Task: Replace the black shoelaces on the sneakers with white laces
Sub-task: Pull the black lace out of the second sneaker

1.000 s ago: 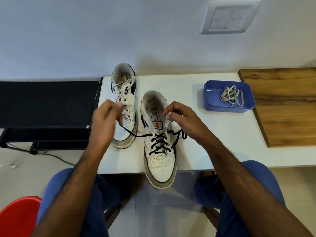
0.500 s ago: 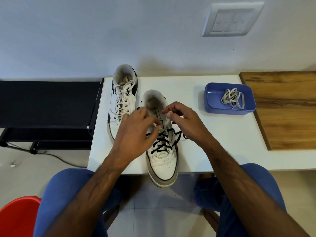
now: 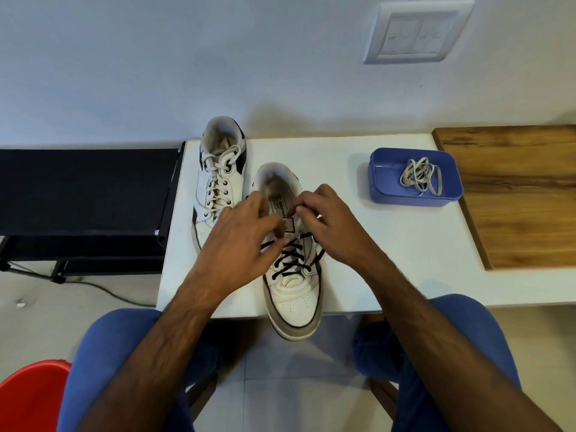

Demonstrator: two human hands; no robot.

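Observation:
Two white sneakers stand on a white table (image 3: 389,260). The left sneaker (image 3: 221,176) carries white laces. The right sneaker (image 3: 293,294), its toe past the table's front edge, is half threaded with a black lace (image 3: 291,260). My left hand (image 3: 246,241) lies over that shoe's upper eyelets, fingers curled and pinching the black lace. My right hand (image 3: 330,222) grips the shoe's right collar beside the tongue, fingers curled. A coiled white lace (image 3: 420,176) lies in a blue tray (image 3: 381,182) at the right.
A wooden board (image 3: 523,194) covers the table's right end. A black rack (image 3: 84,194) adjoins the table's left edge, with a cable on the floor below. A red seat (image 3: 28,397) shows bottom left. My knees in blue trousers sit under the front edge.
My left hand came from the left sneaker's side, where it pulled the black lace end outward, back to the right shoe's eyelets. My right hand stayed at the collar.

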